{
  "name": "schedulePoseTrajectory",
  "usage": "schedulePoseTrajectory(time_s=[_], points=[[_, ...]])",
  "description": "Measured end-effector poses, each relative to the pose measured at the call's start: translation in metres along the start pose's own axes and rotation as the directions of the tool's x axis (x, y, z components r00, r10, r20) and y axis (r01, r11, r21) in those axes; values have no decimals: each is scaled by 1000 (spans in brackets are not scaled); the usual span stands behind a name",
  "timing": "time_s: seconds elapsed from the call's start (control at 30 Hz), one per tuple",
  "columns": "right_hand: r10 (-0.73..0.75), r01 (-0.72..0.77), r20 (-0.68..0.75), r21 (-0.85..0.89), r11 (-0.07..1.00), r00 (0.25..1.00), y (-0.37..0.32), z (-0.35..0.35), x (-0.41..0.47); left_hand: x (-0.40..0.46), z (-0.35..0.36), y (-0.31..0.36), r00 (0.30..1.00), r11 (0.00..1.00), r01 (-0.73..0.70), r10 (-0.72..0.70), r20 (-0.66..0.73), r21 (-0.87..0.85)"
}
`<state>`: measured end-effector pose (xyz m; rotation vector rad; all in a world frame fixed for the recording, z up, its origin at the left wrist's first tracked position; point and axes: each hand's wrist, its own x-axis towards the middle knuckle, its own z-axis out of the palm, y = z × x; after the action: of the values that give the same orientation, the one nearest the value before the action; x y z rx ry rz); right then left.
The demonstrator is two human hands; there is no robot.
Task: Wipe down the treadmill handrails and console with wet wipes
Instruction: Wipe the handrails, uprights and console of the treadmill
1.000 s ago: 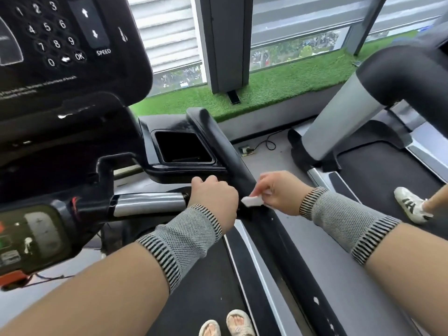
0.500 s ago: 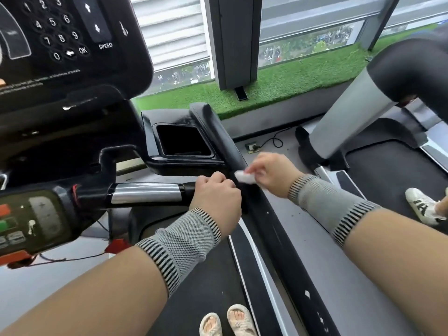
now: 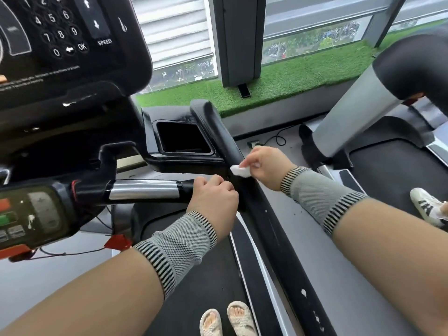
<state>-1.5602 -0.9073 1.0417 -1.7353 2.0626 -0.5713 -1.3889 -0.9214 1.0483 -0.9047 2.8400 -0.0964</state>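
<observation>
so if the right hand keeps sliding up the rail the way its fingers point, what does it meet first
Probably the black rectangular cup holder beside the black handrail; right hand holds the white wipe. Depth is unclear.

Small crumpled white wet wipe [image 3: 240,170] lies against the sloping black handrail [image 3: 225,141].

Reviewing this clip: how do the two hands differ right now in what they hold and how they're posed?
The right hand pinches a white wet wipe against the black side handrail; the left hand holds no wipe. The left hand is a closed fist wrapped round the end of the silver-sleeved front bar; the right hand's fingers only pinch. The right hand sits farther up. Both wear striped grey wrist sleeves.
</observation>
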Motion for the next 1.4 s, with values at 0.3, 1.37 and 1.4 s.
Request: schedulePoseTrajectory(time_s=[0.3,1.37,1.4], points=[[-49,52,245,-3,999,968,13,-3,-64,-9,8,5,980,985,-162,155,-122,-58],[142,-136,-66,86,987,988,1,5,-33,-25,15,24,997,925,49,-20,80,-378],[159,-154,-67,78,985,985,-1,9,-31,-25,16,25,996,926,53,-23,84,-374]])
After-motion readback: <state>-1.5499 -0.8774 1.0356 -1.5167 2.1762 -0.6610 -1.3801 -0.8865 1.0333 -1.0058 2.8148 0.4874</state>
